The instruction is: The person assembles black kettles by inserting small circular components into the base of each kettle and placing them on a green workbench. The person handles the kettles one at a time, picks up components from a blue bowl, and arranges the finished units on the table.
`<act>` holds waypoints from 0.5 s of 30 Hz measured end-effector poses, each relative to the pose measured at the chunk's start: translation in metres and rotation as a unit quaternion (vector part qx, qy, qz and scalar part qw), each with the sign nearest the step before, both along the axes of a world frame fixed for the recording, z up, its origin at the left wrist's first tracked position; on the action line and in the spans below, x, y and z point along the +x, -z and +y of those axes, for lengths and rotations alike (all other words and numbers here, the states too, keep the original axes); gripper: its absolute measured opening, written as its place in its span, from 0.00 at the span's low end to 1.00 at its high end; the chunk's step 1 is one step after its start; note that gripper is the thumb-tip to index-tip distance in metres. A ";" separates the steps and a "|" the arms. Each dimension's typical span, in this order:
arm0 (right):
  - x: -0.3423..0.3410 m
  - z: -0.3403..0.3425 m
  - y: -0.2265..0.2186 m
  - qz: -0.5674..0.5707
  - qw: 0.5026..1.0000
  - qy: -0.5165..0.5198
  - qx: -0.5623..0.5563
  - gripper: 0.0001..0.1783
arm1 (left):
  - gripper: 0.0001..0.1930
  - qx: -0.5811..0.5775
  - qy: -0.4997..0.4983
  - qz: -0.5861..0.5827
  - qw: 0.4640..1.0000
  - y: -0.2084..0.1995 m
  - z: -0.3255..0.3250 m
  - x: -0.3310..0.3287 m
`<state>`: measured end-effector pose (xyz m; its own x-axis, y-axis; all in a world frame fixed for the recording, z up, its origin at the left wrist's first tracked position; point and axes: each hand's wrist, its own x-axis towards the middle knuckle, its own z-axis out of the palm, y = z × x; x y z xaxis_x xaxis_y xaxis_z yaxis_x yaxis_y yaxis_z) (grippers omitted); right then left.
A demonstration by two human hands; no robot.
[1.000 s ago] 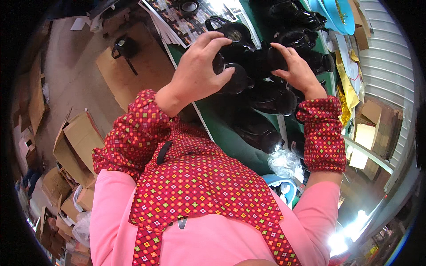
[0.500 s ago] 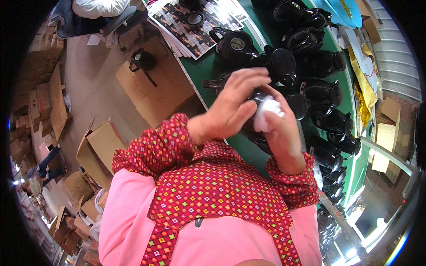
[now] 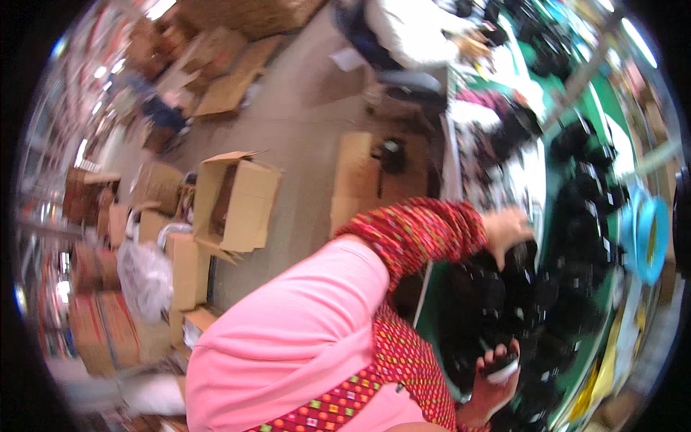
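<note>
My left hand (image 3: 507, 232) stretches out over the green table with its fingers apart. Just under its fingertips stands a black glossy pitcher (image 3: 520, 261), blurred by motion; I cannot tell whether they touch. Nearer to me, my right hand (image 3: 495, 378) is turned palm up. Its fingers curl round a small white object (image 3: 502, 372) with a dark edge, whose exact kind I cannot make out. Several more black pitchers (image 3: 572, 288) crowd the table around both hands.
A co-worker in white (image 3: 414, 32) sits at the table's far end. A light-blue basin (image 3: 650, 240) stands at the right edge. On the left floor are an open carton (image 3: 248, 205), a plastic bag (image 3: 146, 277) and stacked boxes. A black pitcher (image 3: 392, 155) rests on cardboard beside the table.
My view has swung left. My hands, close together before, are now apart: the left reaches away over the pitchers, while the right keeps the white object nearer to me.
</note>
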<state>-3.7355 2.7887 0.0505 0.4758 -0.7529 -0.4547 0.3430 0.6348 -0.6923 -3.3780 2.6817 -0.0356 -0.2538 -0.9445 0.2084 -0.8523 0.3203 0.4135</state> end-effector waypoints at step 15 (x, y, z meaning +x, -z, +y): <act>0.030 -0.007 -0.014 -0.057 0.987 -0.151 0.022 0.32 | 0.55 -0.255 -0.162 0.130 0.944 -0.113 0.125 0.003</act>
<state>-3.7057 2.7819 0.0642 0.7256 -0.5494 -0.4144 0.2067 0.7484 -0.6302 -3.3747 2.8068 0.0775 0.1524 -0.7233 0.6735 -0.8311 0.2749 0.4834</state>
